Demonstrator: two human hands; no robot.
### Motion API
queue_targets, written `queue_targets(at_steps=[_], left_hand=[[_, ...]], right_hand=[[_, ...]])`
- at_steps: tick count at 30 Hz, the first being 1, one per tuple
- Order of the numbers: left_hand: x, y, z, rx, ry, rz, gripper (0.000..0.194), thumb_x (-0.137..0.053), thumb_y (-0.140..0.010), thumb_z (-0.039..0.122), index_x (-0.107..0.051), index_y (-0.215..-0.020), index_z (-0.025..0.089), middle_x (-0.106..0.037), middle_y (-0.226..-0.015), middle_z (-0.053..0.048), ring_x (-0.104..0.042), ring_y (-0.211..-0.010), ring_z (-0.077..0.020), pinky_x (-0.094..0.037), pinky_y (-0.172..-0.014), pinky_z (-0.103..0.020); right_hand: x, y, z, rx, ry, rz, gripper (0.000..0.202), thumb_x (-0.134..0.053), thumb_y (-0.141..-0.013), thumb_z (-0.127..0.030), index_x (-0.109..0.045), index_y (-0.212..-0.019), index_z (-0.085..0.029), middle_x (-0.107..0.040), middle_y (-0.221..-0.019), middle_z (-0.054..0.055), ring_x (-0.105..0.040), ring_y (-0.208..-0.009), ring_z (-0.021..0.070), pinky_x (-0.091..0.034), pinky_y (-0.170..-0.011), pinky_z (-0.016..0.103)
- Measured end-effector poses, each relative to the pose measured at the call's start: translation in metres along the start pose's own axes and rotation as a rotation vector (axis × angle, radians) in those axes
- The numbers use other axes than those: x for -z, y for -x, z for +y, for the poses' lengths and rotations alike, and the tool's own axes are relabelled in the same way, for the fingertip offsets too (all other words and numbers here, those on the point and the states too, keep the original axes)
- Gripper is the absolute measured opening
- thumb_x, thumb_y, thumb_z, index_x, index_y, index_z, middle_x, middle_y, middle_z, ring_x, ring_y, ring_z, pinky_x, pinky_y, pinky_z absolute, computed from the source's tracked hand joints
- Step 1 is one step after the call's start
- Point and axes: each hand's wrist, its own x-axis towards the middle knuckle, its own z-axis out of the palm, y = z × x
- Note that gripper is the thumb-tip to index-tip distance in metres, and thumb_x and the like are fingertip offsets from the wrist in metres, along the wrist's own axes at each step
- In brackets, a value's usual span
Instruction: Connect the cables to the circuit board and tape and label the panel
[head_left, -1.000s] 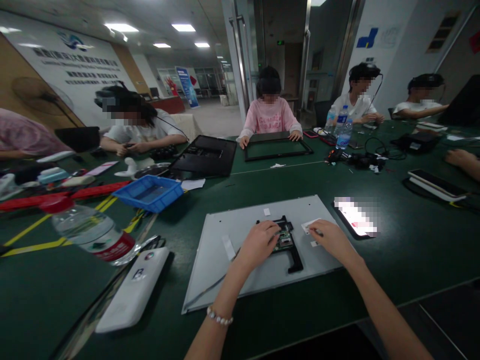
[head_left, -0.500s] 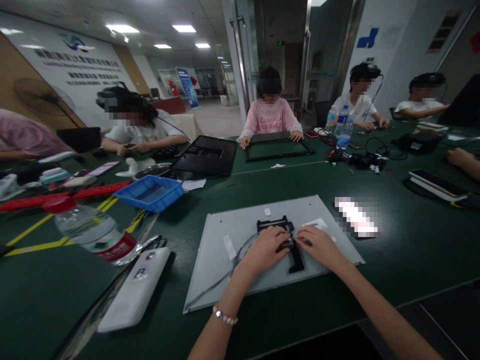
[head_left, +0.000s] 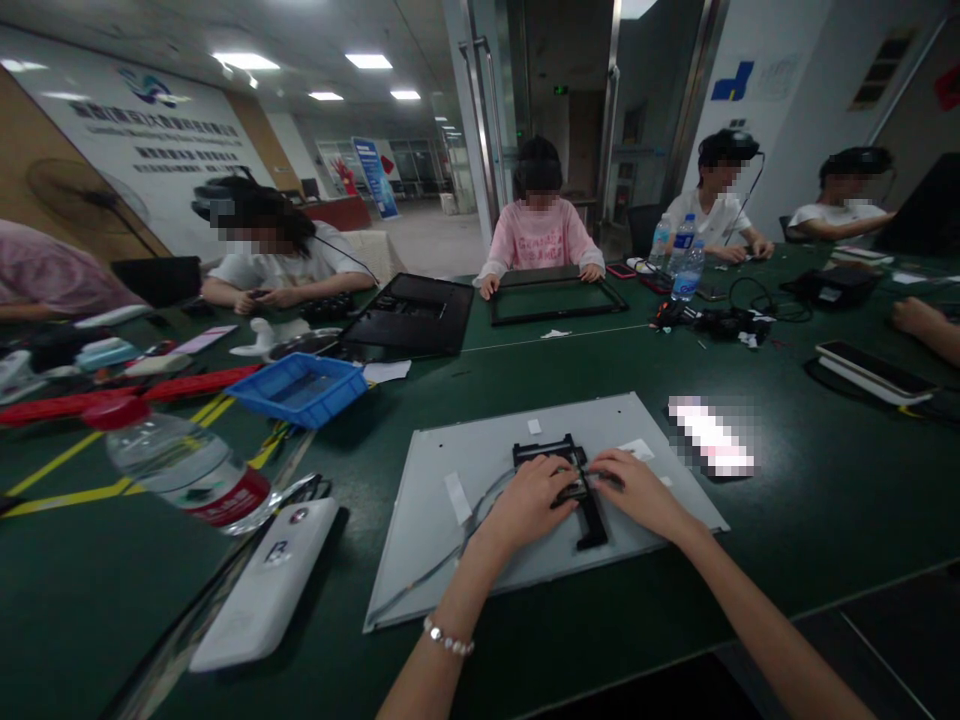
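A light grey panel (head_left: 420, 520) lies flat on the table before me, with pieces of white tape stuck to it. Across its middle sits a black plastic bracket (head_left: 592, 525). My left hand (head_left: 529, 500) rests over the bracket's left side, its fingers curled onto the part. From the right, my right hand (head_left: 637, 490) meets it at the bracket's other edge, fingertips pinched together; what lies between them is too small to make out. A thin grey cable (head_left: 427, 575) runs under my left forearm toward the bracket, whose centre is mostly covered by my fingers.
Right of the panel lies a phone with a lit screen (head_left: 712, 438). On the left are a white power bank (head_left: 266, 590), a tilted water bottle (head_left: 184, 465) and a blue tray (head_left: 300, 390). Across the table, a person holds a black frame (head_left: 559, 318).
My right hand has shifted very slightly to the left at the bracket. The panel and my left hand stay nearly as they were.
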Motion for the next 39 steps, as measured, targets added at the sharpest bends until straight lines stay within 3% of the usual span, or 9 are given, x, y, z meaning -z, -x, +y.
queue_targets(at_steps=[10, 16, 24, 32, 39], left_hand=[[0.002, -0.001, -0.001, 0.003, 0.004, -0.021, 0.029, -0.058, -0.083, 0.029, -0.056, -0.110, 0.021, -0.053, -0.113, -0.005, -0.049, -0.104, -0.0215, -0.040, -0.090, -0.038], [0.001, -0.001, -0.001, 0.003, -0.015, -0.020, 0.034, -0.057, -0.083, 0.028, -0.052, -0.116, 0.021, -0.053, -0.114, -0.006, -0.049, -0.105, -0.0221, -0.039, -0.091, -0.040], [0.003, 0.000, 0.006, -0.037, -0.090, -0.038, 0.046, -0.054, -0.083, 0.022, -0.042, -0.127, 0.024, -0.050, -0.119, -0.006, -0.046, -0.109, -0.0231, -0.038, -0.092, -0.040], [0.001, -0.002, 0.010, -0.062, -0.109, -0.047, 0.038, -0.048, -0.081, 0.016, -0.050, -0.118, 0.023, -0.049, -0.115, -0.006, -0.046, -0.107, -0.0230, -0.038, -0.091, -0.039], [0.002, -0.003, 0.012, -0.058, -0.061, -0.050, 0.041, -0.049, -0.081, 0.017, -0.049, -0.121, 0.024, -0.050, -0.117, -0.006, -0.047, -0.107, -0.0227, -0.037, -0.092, -0.040]], right_hand=[[0.003, -0.001, 0.005, -0.077, -0.192, -0.012, 0.011, -0.051, -0.081, -0.019, -0.061, -0.086, -0.020, -0.063, -0.080, 0.001, -0.058, -0.075, 0.0154, -0.043, -0.067, 0.027], [0.006, -0.006, 0.007, -0.100, -0.313, -0.004, 0.012, -0.053, -0.079, -0.021, -0.063, -0.086, -0.018, -0.066, -0.084, 0.002, -0.060, -0.079, 0.0160, -0.045, -0.070, 0.027], [-0.003, -0.009, 0.005, -0.093, -0.290, -0.003, 0.015, -0.054, -0.079, -0.021, -0.065, -0.090, -0.019, -0.068, -0.084, 0.002, -0.062, -0.078, 0.0164, -0.046, -0.070, 0.027], [-0.009, -0.007, 0.005, -0.090, -0.261, 0.030, 0.040, -0.058, -0.076, -0.018, -0.055, -0.115, -0.023, -0.068, -0.087, 0.001, -0.062, -0.080, 0.0158, -0.047, -0.073, 0.029], [-0.008, -0.005, 0.005, -0.079, -0.235, 0.083, 0.040, -0.058, -0.075, -0.019, -0.056, -0.115, -0.023, -0.066, -0.099, 0.003, -0.061, -0.078, 0.0148, -0.047, -0.069, 0.027]])
